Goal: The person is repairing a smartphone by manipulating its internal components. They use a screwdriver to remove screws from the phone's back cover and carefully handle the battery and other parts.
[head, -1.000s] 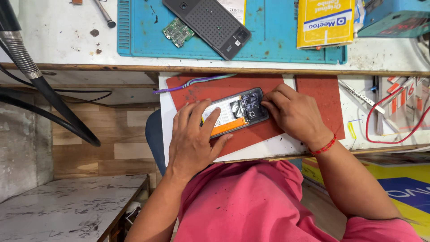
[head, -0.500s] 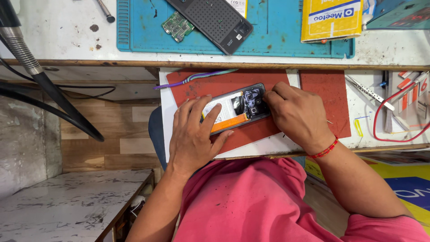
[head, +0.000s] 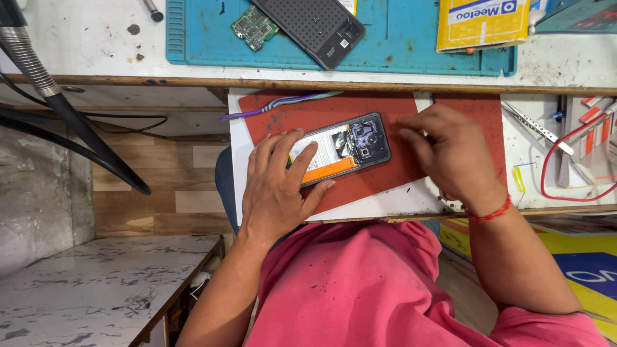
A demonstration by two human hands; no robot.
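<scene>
An opened phone point(head: 347, 146), back cover off, lies on a red mat point(head: 379, 109) on a pull-out shelf. Its white and orange battery and dark camera area show. My left hand point(head: 279, 186) presses on the phone's left end, fingers spread over the battery. My right hand point(head: 450, 154) hovers just right of the phone, fingers curled and pinched together; whether it holds something small I cannot tell. A red thread circles that wrist.
A blue work mat point(head: 411, 45) on the bench above carries a black back cover point(head: 312, 26), a green circuit board point(head: 255, 27) and a yellow box point(head: 482, 22). Purple tweezers point(head: 276, 104) lie at the red mat's top. Metal tweezers point(head: 536, 128) and red wire point(head: 565, 167) sit right.
My right hand has drawn away from the phone's camera end toward the right. My left hand stays pressed on the phone.
</scene>
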